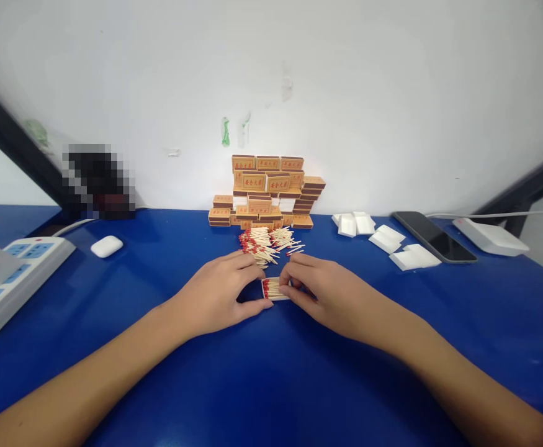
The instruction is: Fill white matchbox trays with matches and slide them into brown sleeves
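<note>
A: In the head view, where is the match tray (278, 299)?
B: On the blue table (262, 372), between the person's hands. Matches (273, 287) lie in it side by side, red heads toward its left end.

A: And the hands?
B: The left hand (219, 288) looks clasped on the tray's left end, thumb along the near side, fingers at the far corner. The right hand (320, 282) is curled over the tray's right end, fingertips close together. Whether a match is pinched there, I can't tell.

A: What else is around the tray?
B: Just beyond it, a heap of loose matches (257, 242); behind that, stacked matchboxes (278, 183). Off to its right, farther back, white pieces (364, 223) that look like more trays.

A: So which step is this?
B: I'd judge it as laying matches into the tray and evening them out.

A: What does the next move call for?
B: A steady left hand and a light right fingertip touch, I'd say, with the sticks lying parallel below the tray's rim. Too hard a push could tip the tray.
</note>
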### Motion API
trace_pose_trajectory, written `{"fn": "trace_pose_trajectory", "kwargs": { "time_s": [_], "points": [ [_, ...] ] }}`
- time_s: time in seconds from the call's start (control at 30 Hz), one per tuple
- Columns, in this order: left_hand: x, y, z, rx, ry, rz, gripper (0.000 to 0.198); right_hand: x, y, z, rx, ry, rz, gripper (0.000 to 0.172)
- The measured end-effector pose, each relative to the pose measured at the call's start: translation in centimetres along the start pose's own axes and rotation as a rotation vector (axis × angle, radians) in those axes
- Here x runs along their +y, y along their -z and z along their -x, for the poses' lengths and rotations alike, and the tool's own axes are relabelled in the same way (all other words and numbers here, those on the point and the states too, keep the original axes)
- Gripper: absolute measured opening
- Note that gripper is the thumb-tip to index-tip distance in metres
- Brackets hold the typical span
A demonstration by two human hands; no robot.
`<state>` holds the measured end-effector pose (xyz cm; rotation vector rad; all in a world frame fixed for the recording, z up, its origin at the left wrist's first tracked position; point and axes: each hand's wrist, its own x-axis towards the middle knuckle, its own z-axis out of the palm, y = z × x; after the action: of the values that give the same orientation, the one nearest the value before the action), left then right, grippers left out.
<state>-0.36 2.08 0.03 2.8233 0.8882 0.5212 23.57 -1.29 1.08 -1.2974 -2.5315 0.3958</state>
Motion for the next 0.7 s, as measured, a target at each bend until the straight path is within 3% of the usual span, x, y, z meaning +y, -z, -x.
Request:
{"fn": "trace_pose_trajectory", "kwargs": {
  "time_s": [0.4, 0.7],
  "points": [
    [0.03, -0.01, 0.06, -0.008, 0.000, 0.008, 0.027, -0.34, -0.11, -0.10, 0.021, 0.038, -0.013, 0.012],
    [0.12, 0.00, -0.07, -0.017, 0.007, 0.000, 0.028, 0.02, 0.16, -0.14, 0.022, 0.034, -0.028, 0.020]
  ]
}}
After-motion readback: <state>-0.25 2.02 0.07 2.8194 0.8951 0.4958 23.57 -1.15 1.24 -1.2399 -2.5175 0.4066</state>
